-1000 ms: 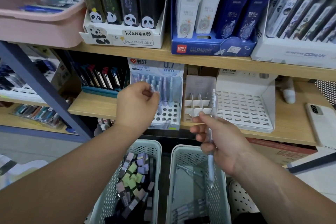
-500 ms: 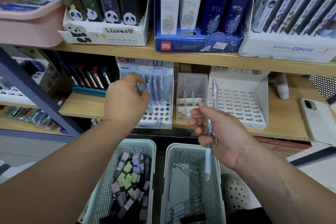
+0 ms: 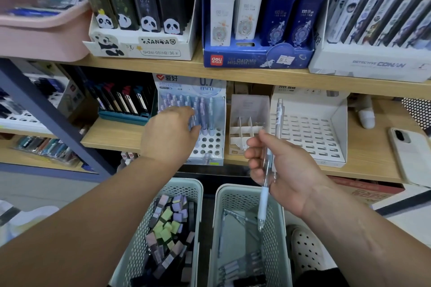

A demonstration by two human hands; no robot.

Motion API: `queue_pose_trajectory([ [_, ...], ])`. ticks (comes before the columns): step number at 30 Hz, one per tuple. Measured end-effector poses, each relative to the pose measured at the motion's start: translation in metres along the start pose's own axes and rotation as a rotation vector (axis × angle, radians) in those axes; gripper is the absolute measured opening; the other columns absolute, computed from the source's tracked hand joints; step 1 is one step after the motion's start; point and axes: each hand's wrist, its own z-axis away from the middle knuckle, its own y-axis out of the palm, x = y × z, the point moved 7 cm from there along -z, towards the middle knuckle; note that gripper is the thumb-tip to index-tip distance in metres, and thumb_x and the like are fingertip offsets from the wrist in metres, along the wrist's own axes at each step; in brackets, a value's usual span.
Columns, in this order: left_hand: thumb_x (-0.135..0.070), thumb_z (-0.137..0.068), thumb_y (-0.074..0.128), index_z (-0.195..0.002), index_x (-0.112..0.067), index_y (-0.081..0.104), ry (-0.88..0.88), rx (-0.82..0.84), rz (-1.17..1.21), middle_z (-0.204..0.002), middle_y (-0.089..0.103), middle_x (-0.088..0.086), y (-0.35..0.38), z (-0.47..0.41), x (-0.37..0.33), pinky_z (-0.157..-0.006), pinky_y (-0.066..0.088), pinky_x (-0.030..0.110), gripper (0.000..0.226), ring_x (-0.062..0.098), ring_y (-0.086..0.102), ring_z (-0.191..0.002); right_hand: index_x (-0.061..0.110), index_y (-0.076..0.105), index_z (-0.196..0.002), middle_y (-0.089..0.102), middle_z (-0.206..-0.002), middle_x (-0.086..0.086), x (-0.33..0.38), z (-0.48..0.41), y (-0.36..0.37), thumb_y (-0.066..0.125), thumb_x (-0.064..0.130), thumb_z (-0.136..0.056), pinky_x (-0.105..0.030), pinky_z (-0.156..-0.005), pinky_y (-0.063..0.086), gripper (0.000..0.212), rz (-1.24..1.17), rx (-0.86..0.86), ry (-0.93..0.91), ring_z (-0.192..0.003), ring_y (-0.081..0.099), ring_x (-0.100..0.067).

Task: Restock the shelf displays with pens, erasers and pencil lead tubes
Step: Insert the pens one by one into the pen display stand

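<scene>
Under the top shelf, on the lower wooden board, stands the blue pen display [image 3: 211, 144] with round holes in its base; purple and blue pens stand in the back rows, and the front holes have no pens in them yet; the left hand [image 3: 170, 133] reaches into it, and its fingers look let go and fairly straight, touching the standing pens; the right hand [image 3: 283, 170] is wrapped round one clear pen [image 3: 278, 114] with a pale blue grip, holding it by the middle, tip down, over the right basket [image 3: 233, 193]; more pens lie at the bottom of that basket, and the left basket [image 3: 185, 184] is full of little erasers [image 3: 168, 219].

I think the pen is light, hard and stiff, and its smooth plastic may slip; the soft grip near the tip or the middle looks like the best place to hold it, so the tip can go straight down into a hole.

Half a second ago the left hand was curled round a pen at the display; now its fingers have opened; the right hand holds its pen much as it did.
</scene>
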Motion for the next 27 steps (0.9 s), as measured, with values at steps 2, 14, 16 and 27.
queue_pose_trajectory([
  [2,-0.027,-0.088,0.073,-0.119,-0.008,0.071,0.023,-0.001,-0.035,-0.090,0.069,0.012,0.000,0.001,0.000,-0.073,0.056,0.043,0.036,0.034,0.066,-0.084,0.011,0.066,-0.081,0.060,-0.065,-0.004,0.000,0.001,0.003,0.059,0.032,-0.100,-0.022,-0.042,0.039,0.030,-0.015,0.005,-0.001,-0.051,0.050,-0.013],
  [14,-0.017,-0.083,0.079,-0.087,-0.017,0.076,-0.281,0.514,0.853,-0.082,0.073,0.008,0.012,0.063,-0.047,-0.078,0.059,0.039,0.005,0.025,0.069,-0.075,0.018,0.076,-0.084,0.073,-0.089,-0.005,-0.001,0.000,0.031,0.049,0.047,-0.101,-0.040,-0.083,0.052,0.044,0.060,0.052,-0.124,-0.085,0.067,-0.022],
  [16,-0.009,-0.081,0.080,-0.092,-0.013,0.075,-0.275,0.563,0.883,-0.083,0.074,0.010,0.017,0.070,-0.047,-0.083,0.058,0.046,0.012,0.028,0.068,-0.077,0.018,0.077,-0.089,0.072,-0.091,-0.006,-0.006,0.002,0.037,0.049,0.047,-0.101,-0.042,-0.083,0.055,0.043,0.064,0.106,-0.102,-0.084,0.069,-0.023],
  [27,-0.011,-0.076,0.085,-0.083,-0.014,0.067,-0.377,0.563,0.740,-0.064,0.065,-0.002,0.023,0.070,-0.005,-0.060,0.047,0.026,0.019,0.011,0.055,-0.054,0.018,0.074,-0.104,0.075,-0.087,-0.002,-0.017,-0.007,0.031,0.052,0.040,-0.103,-0.029,-0.061,0.046,0.031,0.246,-0.039,-0.127,-0.069,0.063,-0.014],
])
